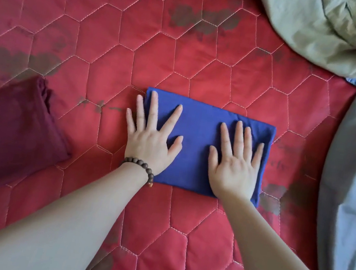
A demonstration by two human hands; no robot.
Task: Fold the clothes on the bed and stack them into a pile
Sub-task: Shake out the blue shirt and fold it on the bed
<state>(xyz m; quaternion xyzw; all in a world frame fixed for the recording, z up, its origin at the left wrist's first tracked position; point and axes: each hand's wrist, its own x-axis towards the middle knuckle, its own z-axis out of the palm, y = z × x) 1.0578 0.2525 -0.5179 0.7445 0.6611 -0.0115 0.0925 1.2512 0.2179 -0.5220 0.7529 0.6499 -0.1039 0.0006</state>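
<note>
Both forearms reach up from the bottom of the frame, and a beaded bracelet [141,168] sits on my left wrist. Just beyond, my left hand [150,140] and right hand [235,165] lie flat, fingers spread and straight, pressing down on the blue folded garment [197,138] at the centre of the frame. My left hand covers its left edge, with two fingers over the border onto the bed [115,55]; my right hand rests near its right edge.

That blue piece is a neat rectangle, several layers thick. I judge it light, soft and limp, with no stiffness of its own, so it would sag or unfold if lifted by one corner. Sliding flat fingers under the two short sides, thumbs on top, should carry it whole.

At the left of the frame lies a maroon folded garment [7,131], likely the start of the pile. Along the right edge a grey-blue garment [355,186] sprawls unfolded, and at the upper right a pale green garment [329,28] lies bunched; both look equally soft. A red quilted cover with hexagon stitching and dark blotches spreads beneath everything.

No brand, label or writing is readable anywhere.
</note>
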